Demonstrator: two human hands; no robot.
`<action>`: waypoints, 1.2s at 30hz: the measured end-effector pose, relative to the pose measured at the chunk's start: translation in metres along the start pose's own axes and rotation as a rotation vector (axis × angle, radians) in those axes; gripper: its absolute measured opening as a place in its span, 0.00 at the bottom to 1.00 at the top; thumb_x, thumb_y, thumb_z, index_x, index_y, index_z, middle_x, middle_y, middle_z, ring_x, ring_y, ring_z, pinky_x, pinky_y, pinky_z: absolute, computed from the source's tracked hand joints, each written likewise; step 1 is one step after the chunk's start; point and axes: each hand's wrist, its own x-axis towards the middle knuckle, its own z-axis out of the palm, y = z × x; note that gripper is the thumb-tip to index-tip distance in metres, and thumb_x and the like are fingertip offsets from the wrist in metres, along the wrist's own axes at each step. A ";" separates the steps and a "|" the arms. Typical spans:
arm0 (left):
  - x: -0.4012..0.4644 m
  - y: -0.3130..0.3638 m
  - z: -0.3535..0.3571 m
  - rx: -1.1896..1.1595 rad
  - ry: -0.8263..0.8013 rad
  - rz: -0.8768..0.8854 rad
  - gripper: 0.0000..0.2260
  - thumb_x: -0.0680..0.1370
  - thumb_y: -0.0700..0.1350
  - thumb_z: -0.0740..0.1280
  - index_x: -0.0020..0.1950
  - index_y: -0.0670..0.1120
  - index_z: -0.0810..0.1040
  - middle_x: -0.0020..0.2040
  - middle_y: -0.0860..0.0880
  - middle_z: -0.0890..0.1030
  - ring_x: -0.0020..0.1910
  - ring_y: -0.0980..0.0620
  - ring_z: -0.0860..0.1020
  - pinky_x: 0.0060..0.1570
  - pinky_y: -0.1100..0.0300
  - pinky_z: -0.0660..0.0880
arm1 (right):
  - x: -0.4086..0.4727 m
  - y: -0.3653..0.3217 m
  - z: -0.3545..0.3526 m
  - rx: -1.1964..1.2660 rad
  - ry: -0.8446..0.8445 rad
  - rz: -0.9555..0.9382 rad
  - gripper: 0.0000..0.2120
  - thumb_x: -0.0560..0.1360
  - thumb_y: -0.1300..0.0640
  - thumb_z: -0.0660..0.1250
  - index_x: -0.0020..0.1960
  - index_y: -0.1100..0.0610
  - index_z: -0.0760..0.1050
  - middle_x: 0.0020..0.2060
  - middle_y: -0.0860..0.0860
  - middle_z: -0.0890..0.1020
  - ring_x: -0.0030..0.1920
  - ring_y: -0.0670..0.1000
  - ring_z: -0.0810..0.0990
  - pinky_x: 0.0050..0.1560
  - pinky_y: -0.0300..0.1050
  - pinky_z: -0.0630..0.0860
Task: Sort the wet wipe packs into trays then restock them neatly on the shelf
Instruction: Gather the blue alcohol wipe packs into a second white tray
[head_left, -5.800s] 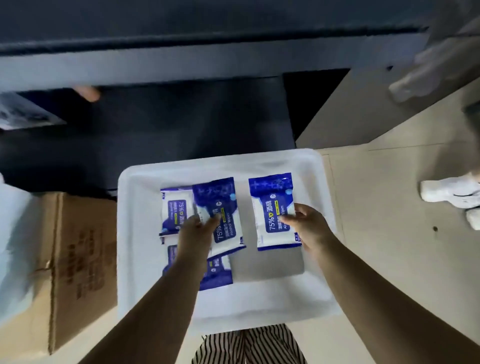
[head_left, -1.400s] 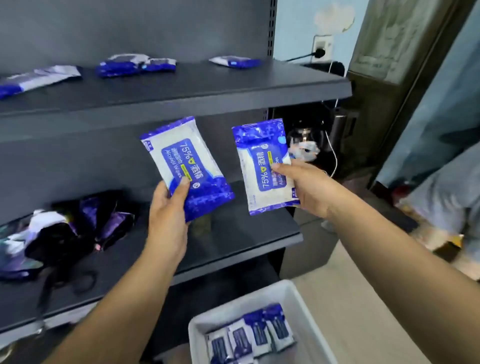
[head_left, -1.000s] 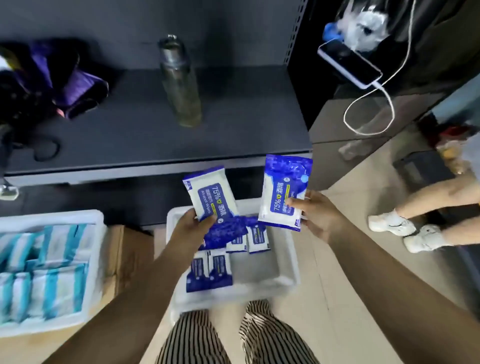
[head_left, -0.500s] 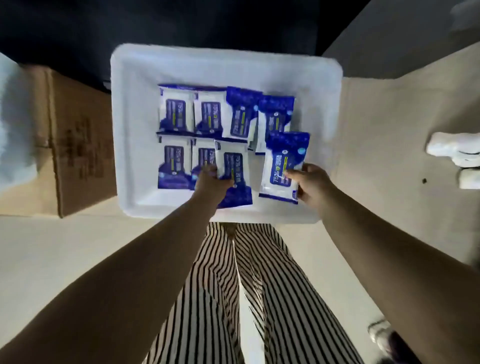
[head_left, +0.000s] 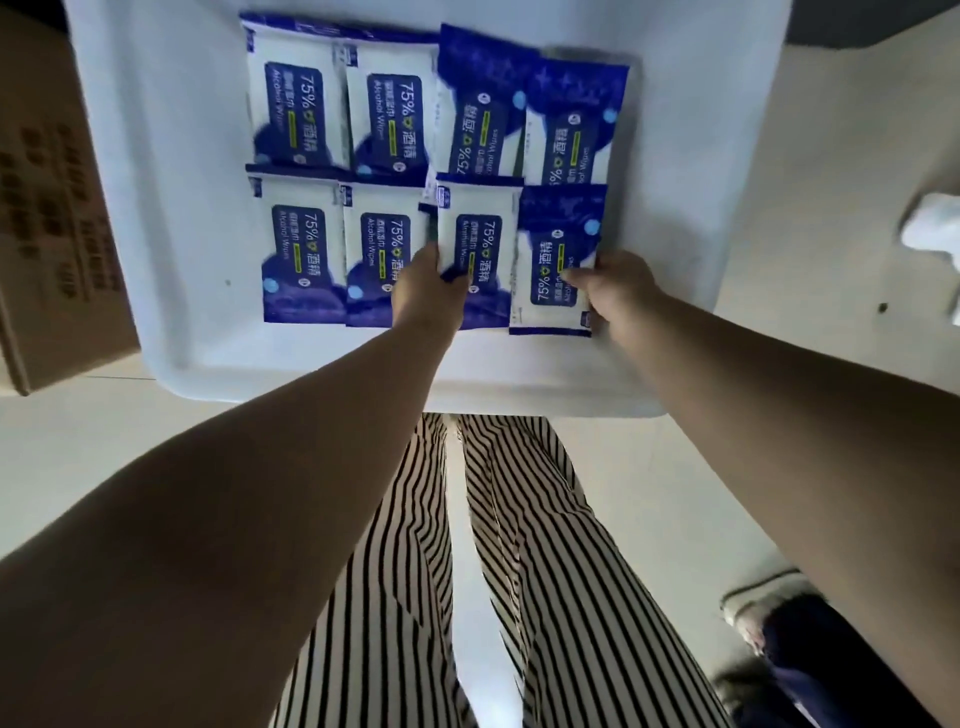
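Left hand (head_left: 428, 296) is down in the white tray (head_left: 171, 218), fingers and thumb pinching the near edge of a blue-and-white wet wipe pack (head_left: 478, 254), the third one along in the near row. Right hand (head_left: 618, 291) is just beside it, doing the same to the last pack in that row (head_left: 558, 265): thumb on top of the label, fingers curled under the pack's right edge. That pack sits the other way round from the one next to it, dark blue end pointing away from the hand, and its left edge touches or slightly overlaps the left hand's pack, can't tell which.

To the left of the left hand, two more packs (head_left: 304, 254) lie flat side by side, printed faces up, edges touching. Beyond both hands there's a far row of four packs (head_left: 384, 114), also packed edge to edge; the two on the right of that row overlap a bit and are flipped compared to the two on the left. So eight packs in the tray, two rows of four.

Further left of the left hand, a cardboard box (head_left: 52, 208) stands right against the tray's side. Tray sits on a pale floor (head_left: 779, 156). Below the forearms you can see striped trousers (head_left: 545, 571). Off past the right hand at the frame edge there's something white (head_left: 935, 234), too blurred to make out.
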 end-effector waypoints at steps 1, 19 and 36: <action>-0.002 0.001 0.000 0.034 -0.006 0.005 0.03 0.78 0.42 0.63 0.50 0.45 0.72 0.39 0.51 0.74 0.37 0.52 0.71 0.21 0.71 0.62 | -0.002 0.000 0.000 -0.033 0.012 -0.013 0.12 0.75 0.62 0.66 0.58 0.63 0.75 0.52 0.55 0.80 0.48 0.54 0.79 0.50 0.46 0.75; -0.163 0.110 -0.175 0.455 0.001 0.373 0.18 0.79 0.46 0.62 0.68 0.46 0.70 0.65 0.47 0.74 0.55 0.48 0.77 0.48 0.65 0.66 | -0.196 -0.129 -0.095 -0.761 0.029 -0.719 0.11 0.76 0.57 0.64 0.57 0.58 0.76 0.56 0.55 0.79 0.54 0.54 0.77 0.50 0.41 0.70; -0.403 0.267 -0.407 0.413 0.742 0.944 0.14 0.76 0.46 0.67 0.60 0.42 0.77 0.55 0.48 0.81 0.57 0.48 0.77 0.53 0.66 0.65 | -0.548 -0.333 -0.205 -0.963 0.391 -1.631 0.11 0.75 0.52 0.65 0.56 0.54 0.75 0.54 0.50 0.78 0.56 0.51 0.74 0.57 0.46 0.70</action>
